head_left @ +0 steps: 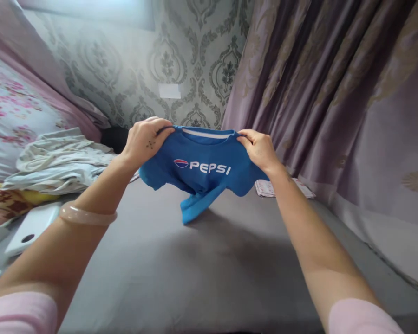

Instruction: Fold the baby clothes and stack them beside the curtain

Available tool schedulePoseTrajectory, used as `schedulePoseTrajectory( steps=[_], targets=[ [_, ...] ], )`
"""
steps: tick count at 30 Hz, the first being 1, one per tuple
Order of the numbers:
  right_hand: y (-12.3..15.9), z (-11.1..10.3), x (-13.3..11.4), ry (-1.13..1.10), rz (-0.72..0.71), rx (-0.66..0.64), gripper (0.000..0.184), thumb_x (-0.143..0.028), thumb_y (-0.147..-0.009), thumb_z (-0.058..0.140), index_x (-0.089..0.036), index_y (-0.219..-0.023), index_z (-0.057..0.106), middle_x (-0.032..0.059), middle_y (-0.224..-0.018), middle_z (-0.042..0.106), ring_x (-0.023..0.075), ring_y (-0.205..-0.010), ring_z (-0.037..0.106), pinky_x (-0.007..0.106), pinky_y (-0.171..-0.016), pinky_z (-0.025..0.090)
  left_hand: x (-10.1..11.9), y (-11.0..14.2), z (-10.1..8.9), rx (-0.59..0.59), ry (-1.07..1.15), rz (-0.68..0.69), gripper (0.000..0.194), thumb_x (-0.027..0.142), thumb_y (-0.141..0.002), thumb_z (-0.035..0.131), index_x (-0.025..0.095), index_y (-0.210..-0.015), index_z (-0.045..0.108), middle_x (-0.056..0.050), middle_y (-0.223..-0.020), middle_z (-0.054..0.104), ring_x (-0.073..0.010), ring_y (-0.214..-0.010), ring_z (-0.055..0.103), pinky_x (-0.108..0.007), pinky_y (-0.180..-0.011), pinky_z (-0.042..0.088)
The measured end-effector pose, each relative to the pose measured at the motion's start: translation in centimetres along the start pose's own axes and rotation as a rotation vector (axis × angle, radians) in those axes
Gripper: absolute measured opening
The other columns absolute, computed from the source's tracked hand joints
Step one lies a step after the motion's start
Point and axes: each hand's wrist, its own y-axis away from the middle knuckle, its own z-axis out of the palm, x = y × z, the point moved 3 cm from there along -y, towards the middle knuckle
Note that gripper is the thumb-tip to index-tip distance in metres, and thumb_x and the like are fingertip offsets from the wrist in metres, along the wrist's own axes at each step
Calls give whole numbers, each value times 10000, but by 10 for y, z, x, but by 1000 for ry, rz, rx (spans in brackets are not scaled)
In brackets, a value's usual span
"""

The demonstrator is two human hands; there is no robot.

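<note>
A blue T-shirt (209, 150) with a white PEPSI print and a small round logo hangs stretched between my hands, its front towards me. My left hand (146, 139) pinches the shoulder on the left of the neckline. On the other side of the collar, my right hand (261, 147) pinches the opposite shoulder. The shirt's lower part is bunched and folded, with one end drooping close to the grey bed surface (202, 278). Both sleeves hang down at the sides.
Rumpled pale cloth (62, 157) lies at the left, beside a yellow-and-red printed item (10, 204) and a white box-like object (33, 227). Behind the shirt, on the right, is a folded patterned cloth (264, 188). Purple curtains (310, 93) hang along the right side.
</note>
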Motion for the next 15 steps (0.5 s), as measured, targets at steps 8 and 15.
schedulePoseTrajectory(
  steps=[8,15],
  targets=[
    [-9,-14,-38,-423,86,-290,357,-533,-729,757,-225,-909,760,13,-756,737,229,-783,695,377,-719,573,-11,-8,-25,51,540,-309,382,478,-842,671,144,-1025,696,-14,-793,677,-156,-742,610,-290,-715,497],
    [-19,-15,-26,-439,117,-148,318,-481,-709,795,-223,-892,762,22,-771,743,231,-821,703,367,-731,580,-1,-16,-20,145,486,-222,353,439,-807,704,135,-986,727,-28,-846,705,-151,-780,614,-268,-730,501]
  ],
)
